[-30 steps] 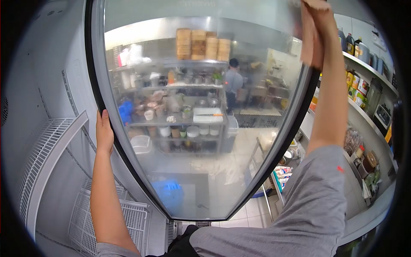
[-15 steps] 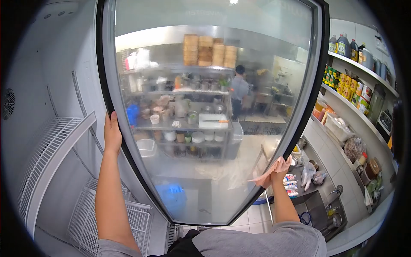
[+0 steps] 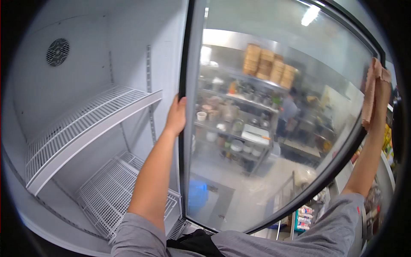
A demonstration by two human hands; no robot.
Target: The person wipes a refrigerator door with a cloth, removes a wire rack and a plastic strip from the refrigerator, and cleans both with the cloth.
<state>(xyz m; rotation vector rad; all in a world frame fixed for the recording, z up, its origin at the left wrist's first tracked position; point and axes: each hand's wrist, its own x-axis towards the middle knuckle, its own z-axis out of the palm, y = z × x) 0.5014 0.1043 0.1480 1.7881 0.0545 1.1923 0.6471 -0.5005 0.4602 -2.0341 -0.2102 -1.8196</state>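
A framed glass door (image 3: pixel 185 141) stands open in front of me, its pane misty. My left hand (image 3: pixel 176 115) grips the door's left edge at mid height, fingers behind the frame and thumb on the near side. High at the door's right edge, my right hand (image 3: pixel 382 88) holds a pink cloth (image 3: pixel 370 94) against the frame, and the cloth hangs down from it. To the left is the white fridge interior with an upper wire shelf (image 3: pixel 92 112) and lower wire racks (image 3: pixel 109 190).
Through the glass show metal shelving (image 3: pixel 252 100), stacked bamboo steamers (image 3: pixel 265 64), a blue container (image 3: pixel 197 195) and a person (image 3: pixel 287 111) farther back. A round fan grille (image 3: pixel 58 52) is on the fridge wall. Packets (image 3: pixel 305 217) lie at the lower right.
My right hand and the cloth have moved from the lower right of the door frame up to its upper right. The view has turned left, showing more of the fridge. My left hand still grips the edge.
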